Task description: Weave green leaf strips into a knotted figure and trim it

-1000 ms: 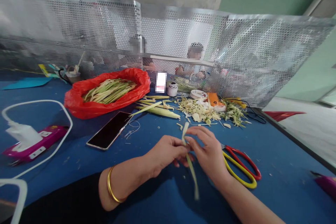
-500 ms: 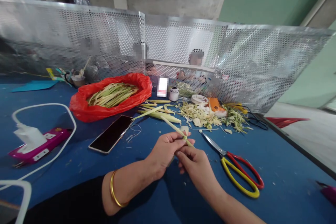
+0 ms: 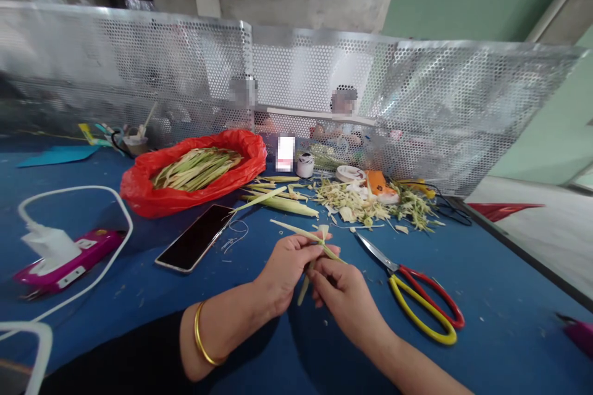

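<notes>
Strips of pale green corn husk point(image 3: 296, 230) cross one another between my hands, with a folded pale piece standing up at the crossing. My left hand point(image 3: 286, 266) is closed and pinches the crossing between thumb and fingers. Right beside it, my right hand point(image 3: 341, 287) is closed on the lower part of the same husk strips. One strip end hangs down below the hands; another points left and away from me. The fingers hide part of the crossing. To the right lie scissors point(image 3: 393, 268) with one red and one yellow handle, blades partly apart.
A red plastic bag point(image 3: 152, 200) holds many husk strips. Loose husks point(image 3: 290, 205) and a heap of trimmings point(image 3: 352, 200) lie ahead. A phone point(image 3: 197, 237), a magenta power strip point(image 3: 76, 265) and white cable are left. A perforated metal screen point(image 3: 301, 68) stands behind; people sit beyond it.
The long strip has swung lower and further left, and a strip end now shows beneath my hands. Both hands keep their grip at nearly the same place.
</notes>
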The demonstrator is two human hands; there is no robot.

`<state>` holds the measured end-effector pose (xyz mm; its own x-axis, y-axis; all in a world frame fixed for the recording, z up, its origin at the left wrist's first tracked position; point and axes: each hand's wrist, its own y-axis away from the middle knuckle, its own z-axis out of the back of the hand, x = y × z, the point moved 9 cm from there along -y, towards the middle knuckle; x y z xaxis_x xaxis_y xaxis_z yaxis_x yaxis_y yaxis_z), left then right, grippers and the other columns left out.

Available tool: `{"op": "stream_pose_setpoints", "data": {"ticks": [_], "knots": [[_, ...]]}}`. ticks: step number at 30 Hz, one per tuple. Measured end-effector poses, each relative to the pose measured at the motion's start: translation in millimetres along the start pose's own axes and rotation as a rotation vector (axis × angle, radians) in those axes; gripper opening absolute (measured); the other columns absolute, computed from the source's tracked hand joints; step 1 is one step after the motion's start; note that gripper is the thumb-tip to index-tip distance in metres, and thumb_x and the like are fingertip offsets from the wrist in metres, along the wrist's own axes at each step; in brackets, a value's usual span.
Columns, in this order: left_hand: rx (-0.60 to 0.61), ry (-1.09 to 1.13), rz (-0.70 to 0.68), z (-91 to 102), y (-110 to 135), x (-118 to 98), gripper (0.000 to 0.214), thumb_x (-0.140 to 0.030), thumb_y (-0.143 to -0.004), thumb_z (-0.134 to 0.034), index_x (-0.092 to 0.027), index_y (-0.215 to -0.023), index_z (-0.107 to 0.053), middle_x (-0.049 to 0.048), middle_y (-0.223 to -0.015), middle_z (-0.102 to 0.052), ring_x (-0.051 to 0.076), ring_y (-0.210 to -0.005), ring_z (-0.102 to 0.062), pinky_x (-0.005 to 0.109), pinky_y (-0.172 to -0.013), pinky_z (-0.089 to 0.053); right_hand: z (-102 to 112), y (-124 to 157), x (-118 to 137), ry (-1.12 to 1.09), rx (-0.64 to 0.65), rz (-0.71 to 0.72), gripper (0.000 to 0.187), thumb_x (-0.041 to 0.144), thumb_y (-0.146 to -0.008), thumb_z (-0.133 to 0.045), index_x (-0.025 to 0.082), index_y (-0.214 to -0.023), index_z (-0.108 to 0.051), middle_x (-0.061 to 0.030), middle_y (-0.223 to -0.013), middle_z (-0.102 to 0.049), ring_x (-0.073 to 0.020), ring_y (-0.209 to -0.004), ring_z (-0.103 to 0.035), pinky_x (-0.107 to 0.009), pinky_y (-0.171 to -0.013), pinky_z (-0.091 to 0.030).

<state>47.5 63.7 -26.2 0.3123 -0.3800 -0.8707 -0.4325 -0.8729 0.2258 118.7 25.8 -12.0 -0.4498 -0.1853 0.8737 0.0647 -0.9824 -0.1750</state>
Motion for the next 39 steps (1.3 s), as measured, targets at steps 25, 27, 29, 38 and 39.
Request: {"op": "stream_pose_setpoints", "data": {"ticks": [25,27,29,38,39], "knots": [[-0.038,-0.528,-0.138,6.2,-2,-19,0.019,-0.03,-0.073,-0.062,-0.013,-0.075,-0.071,0.0056,-0.073,-0.071,0.009,-0.044,-0.051,0.02,-0.038,-0.032,59,7,42,0.636,-0.369,0.382,0.018,0.033,-0.09,-0.058,0.02,-0.101,-0.063,-0.0042,-0.082,-0.063,-0.0213,-0.078,-0.059,-0.033,-0.074,-0.038],[0.099,-0.606,-0.098,-7.1,2,-7,0.019,-0.027,-0.072,-0.058,-0.013,-0.066,-0.069,0.0041,-0.067,-0.069,0.008,-0.04,-0.05,0.021,-0.04,-0.036,60,4,41,0.502,-0.329,0.367,0.02,0.03,-0.088,-0.059,0.02,-0.105,-0.063,-0.0022,-0.079,-0.059,-0.019,-0.073,-0.058,-0.031,-0.07,-0.041],[0.216,-0.654,-0.062,-18.1,8,5,0.02,-0.025,-0.072,-0.056,-0.012,-0.06,-0.065,0.0035,-0.063,-0.067,0.009,-0.04,-0.05,0.022,-0.044,-0.042,54,0,36,0.362,-0.231,0.32,0.018,0.027,-0.085,-0.062,0.02,-0.102,-0.064,0.0007,-0.074,-0.055,-0.0166,-0.067,-0.056,-0.028,-0.065,-0.043],[0.122,-0.581,0.01,-10.0,6,6,0.021,-0.032,-0.075,-0.056,-0.015,-0.064,-0.063,0.0001,-0.06,-0.063,0.008,-0.04,-0.05,0.017,-0.035,-0.031,55,24,62,0.404,-0.374,0.547,0.01,0.014,-0.089,-0.055,0.021,-0.084,-0.059,-0.001,-0.075,-0.064,-0.0159,-0.068,-0.059,-0.028,-0.065,-0.042],[0.089,-0.527,0.012,-6.6,4,4,0.021,-0.033,-0.075,-0.058,-0.015,-0.066,-0.063,-0.0003,-0.058,-0.062,0.008,-0.041,-0.051,0.017,-0.035,-0.031,53,29,68,0.469,-0.395,0.616,0.01,0.012,-0.089,-0.055,0.021,-0.086,-0.059,-0.0014,-0.076,-0.066,-0.0163,-0.069,-0.06,-0.029,-0.068,-0.042]]}}
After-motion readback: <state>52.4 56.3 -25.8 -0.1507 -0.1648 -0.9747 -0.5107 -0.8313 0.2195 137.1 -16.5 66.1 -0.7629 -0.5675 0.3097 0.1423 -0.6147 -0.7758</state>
